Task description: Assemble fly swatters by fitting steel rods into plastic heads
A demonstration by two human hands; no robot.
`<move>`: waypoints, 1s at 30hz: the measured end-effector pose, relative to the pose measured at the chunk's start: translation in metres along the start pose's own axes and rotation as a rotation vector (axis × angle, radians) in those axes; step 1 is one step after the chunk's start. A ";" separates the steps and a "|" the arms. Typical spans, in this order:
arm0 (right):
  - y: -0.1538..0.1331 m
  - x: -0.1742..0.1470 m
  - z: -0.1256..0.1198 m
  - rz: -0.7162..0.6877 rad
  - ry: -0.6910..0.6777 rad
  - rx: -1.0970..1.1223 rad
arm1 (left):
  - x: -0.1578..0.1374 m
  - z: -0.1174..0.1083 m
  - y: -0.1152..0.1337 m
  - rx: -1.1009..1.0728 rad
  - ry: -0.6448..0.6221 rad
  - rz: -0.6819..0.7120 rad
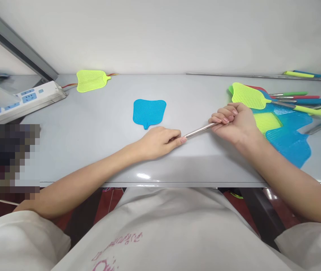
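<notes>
A thin silvery metal rod [200, 131] runs between my hands, slanting up to the right above the table. My left hand [160, 142] pinches its lower left end between thumb and fingers. Curled palm-up, my right hand [235, 122] grips the other end, and its fingers hide what lies inside. Just beyond my left hand a blue fly swatter head [149, 112] lies flat, its short neck pointing toward me. To the right of my right hand is a pile with a yellow-green fly swatter [249, 96] on top and blue swatter heads [290, 145] under it.
Several coloured handles [308, 101] stick out from the pile. A long metal rod [233, 76] lies along the back wall. Back left, a yellow-green swatter head [92, 81] rests over thin wires beside a white power strip [27, 99]. The grey table's [98, 124] front edge is before me.
</notes>
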State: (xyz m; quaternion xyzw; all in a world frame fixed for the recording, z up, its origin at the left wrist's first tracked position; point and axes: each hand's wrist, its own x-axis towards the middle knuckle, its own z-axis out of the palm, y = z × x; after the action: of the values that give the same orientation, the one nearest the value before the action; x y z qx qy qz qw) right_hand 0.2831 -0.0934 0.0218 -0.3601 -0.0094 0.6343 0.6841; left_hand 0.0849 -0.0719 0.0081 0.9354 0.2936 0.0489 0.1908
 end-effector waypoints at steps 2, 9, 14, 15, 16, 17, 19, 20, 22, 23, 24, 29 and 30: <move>-0.001 0.000 0.000 -0.004 -0.002 -0.010 | 0.000 0.000 0.000 0.006 0.000 0.005; -0.001 0.002 -0.001 0.006 0.007 0.029 | 0.000 0.001 -0.001 0.005 0.006 0.026; 0.001 0.003 -0.001 0.015 0.008 0.028 | 0.000 0.003 -0.001 0.025 0.027 0.037; 0.001 0.004 -0.001 0.015 0.007 0.021 | 0.000 0.004 -0.001 0.030 0.031 0.039; 0.002 0.004 -0.002 0.015 0.006 0.014 | 0.001 0.004 -0.001 0.034 0.035 0.040; 0.002 0.005 -0.002 0.012 0.005 0.007 | 0.001 0.005 -0.001 0.038 0.038 0.042; 0.003 0.006 -0.003 0.004 0.003 0.000 | 0.001 0.006 -0.001 0.041 0.043 0.044; 0.003 0.007 -0.003 0.000 0.004 0.001 | 0.001 0.006 -0.001 0.043 0.045 0.044; 0.004 0.008 -0.004 -0.003 0.007 0.005 | 0.001 0.007 -0.001 0.043 0.048 0.047; 0.004 0.008 -0.004 -0.001 0.007 0.007 | 0.001 0.007 -0.001 0.043 0.050 0.047; 0.005 0.009 -0.004 0.004 0.008 0.009 | 0.002 0.007 -0.001 0.042 0.051 0.048; 0.005 0.009 -0.005 0.024 0.011 0.008 | 0.001 0.007 -0.002 0.038 0.050 0.048; 0.005 0.009 -0.005 0.026 0.011 0.005 | 0.001 0.007 -0.002 0.040 0.050 0.050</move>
State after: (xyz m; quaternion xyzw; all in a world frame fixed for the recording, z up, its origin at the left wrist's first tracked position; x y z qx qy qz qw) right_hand 0.2826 -0.0879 0.0115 -0.3619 0.0008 0.6412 0.6767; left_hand 0.0862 -0.0723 0.0008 0.9445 0.2758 0.0711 0.1634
